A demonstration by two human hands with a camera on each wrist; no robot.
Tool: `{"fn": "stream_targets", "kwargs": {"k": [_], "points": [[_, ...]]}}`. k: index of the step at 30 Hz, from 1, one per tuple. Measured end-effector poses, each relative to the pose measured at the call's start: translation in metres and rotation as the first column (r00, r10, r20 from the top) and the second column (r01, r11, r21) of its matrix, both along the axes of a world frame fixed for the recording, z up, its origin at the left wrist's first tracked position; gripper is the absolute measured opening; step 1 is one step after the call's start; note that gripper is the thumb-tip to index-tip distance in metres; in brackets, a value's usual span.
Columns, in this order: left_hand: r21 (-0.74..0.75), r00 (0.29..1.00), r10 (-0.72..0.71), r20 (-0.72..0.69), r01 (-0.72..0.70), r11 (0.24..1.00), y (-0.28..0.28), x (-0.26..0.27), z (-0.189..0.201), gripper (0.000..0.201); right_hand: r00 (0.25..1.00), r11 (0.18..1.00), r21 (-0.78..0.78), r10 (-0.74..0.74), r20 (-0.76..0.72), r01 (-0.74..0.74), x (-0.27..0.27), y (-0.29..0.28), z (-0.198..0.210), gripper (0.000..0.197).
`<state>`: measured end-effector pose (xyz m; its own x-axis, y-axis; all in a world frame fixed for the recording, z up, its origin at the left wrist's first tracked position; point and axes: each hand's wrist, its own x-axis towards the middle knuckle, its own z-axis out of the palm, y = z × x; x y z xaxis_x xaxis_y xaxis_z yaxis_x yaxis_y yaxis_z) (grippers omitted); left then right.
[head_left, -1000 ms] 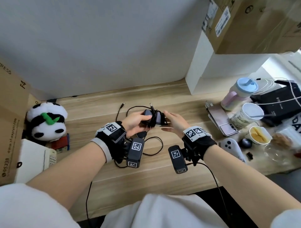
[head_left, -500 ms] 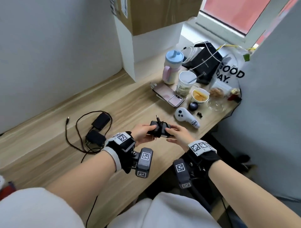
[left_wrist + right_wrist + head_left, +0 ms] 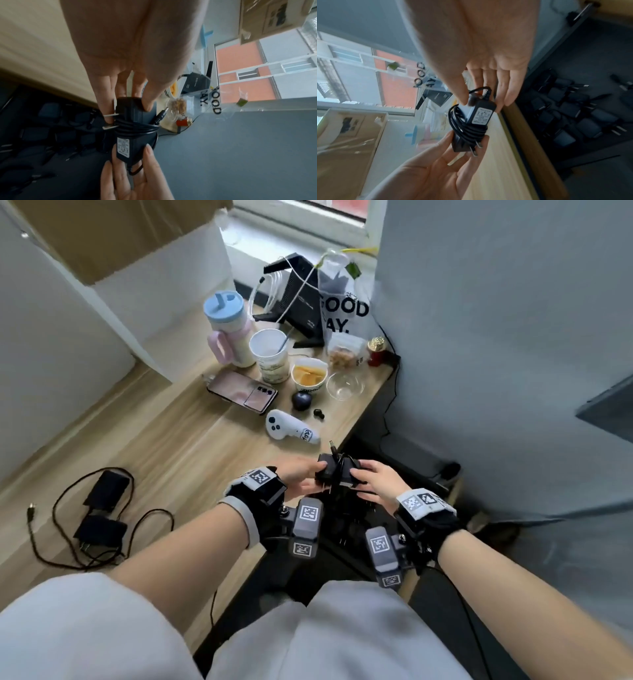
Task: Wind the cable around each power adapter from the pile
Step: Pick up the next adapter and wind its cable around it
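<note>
Both hands (image 3: 301, 474) (image 3: 378, 484) grip cable-wound adapter (image 3: 337, 472) above adapter-filled bin (image 3: 573, 115)

I have both forearms reaching forward, wrists close together. My left hand (image 3: 301, 474) pinches the adapter (image 3: 337, 472) between thumb and fingers at one end; my right hand (image 3: 378, 484) grips the other end, fingers apparently only lightly curled.

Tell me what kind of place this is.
Probably a home or dorm desk by a window: a wooden desk cluttered with a phone, a lidded tumbler and a snack cup, beside a cardboard box.
</note>
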<state>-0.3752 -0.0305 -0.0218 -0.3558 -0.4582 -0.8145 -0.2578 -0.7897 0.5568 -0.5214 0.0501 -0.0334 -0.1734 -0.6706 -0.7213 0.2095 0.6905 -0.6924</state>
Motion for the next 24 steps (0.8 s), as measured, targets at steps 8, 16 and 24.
{"fn": "stream_targets", "kwargs": {"k": [8,16,24], "points": [[0.011,0.996,-0.034,0.077,0.033,0.999,0.03,-0.065,-0.051,0.025,0.983,0.98,0.135,-0.161,0.089,0.148,-0.058,0.044,-0.048,0.031],[0.162,0.975,-0.168,0.148,0.144,0.976,0.05,-0.085,-0.123,0.026,0.92,0.905,0.291,-0.363,0.149,0.31,-0.066,0.078,-0.121,0.034],[0.192,0.944,-0.226,0.241,0.182,0.964,0.055,-0.108,-0.198,0.032,0.851,0.84,0.343,-0.496,0.169,0.421,-0.068,0.093,-0.189,0.037]]}}
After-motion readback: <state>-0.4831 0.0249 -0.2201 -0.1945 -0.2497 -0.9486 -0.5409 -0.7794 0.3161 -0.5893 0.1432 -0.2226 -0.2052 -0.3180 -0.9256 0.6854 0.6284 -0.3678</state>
